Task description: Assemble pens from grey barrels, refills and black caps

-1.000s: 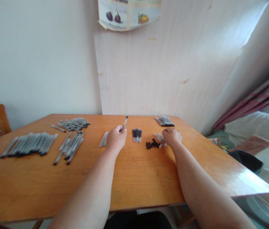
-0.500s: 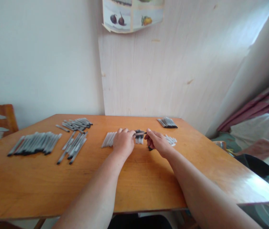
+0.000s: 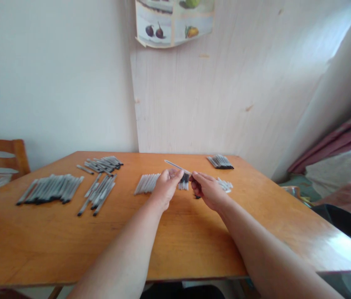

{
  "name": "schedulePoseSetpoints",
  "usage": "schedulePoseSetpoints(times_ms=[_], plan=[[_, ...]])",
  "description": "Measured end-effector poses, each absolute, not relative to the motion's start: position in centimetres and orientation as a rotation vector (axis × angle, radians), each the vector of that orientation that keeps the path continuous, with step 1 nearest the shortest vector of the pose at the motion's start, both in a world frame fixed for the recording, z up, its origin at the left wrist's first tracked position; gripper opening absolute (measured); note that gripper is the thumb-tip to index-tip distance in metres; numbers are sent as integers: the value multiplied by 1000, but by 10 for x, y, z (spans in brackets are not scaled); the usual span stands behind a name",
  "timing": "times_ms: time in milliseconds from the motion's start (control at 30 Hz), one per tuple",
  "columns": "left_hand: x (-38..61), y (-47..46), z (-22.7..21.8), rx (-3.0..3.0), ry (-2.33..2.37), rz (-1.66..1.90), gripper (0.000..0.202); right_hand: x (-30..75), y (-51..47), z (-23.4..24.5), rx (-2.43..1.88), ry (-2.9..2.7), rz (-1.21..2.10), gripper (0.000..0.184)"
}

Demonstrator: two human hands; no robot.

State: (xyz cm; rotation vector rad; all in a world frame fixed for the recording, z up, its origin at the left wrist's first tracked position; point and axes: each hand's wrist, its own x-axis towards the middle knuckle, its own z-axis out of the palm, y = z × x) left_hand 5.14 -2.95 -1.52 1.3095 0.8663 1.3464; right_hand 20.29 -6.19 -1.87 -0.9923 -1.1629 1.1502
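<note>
My left hand (image 3: pixel 166 187) and my right hand (image 3: pixel 205 189) meet over the middle of the wooden table (image 3: pixel 175 232). Both pinch one thin grey pen (image 3: pixel 175 166), which slants up to the left between the fingertips. Just behind the hands lies a small bunch of refills with dark tips (image 3: pixel 184 182). A row of clear pen barrels (image 3: pixel 146 183) lies left of my left hand. A few white parts (image 3: pixel 225 184) lie right of my right hand. The small black caps are mostly hidden under my right hand.
A long row of finished grey pens (image 3: pixel 50 189) lies at the left, with looser pens (image 3: pixel 99 193) and another pile (image 3: pixel 103 163) nearby. A small dark-tipped bundle (image 3: pixel 220 162) sits at the back right. A wooden chair (image 3: pixel 3 155) stands left; bedding (image 3: pixel 334 174) right.
My right hand left the black caps and came to the pen in my left hand. The pen swung from upright to level, and now slants up to the left.
</note>
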Motion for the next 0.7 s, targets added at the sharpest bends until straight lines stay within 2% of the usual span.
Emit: schedulePoseSetpoints(times_ms=[267, 700], plan=[[54, -25, -19, 1042, 591, 1260, 28, 198, -68, -15, -1060, -1168, 1266, 38], [54, -24, -22, 1009, 658, 1288, 29, 195, -66, -19, -1056, -1326, 1069, 35]])
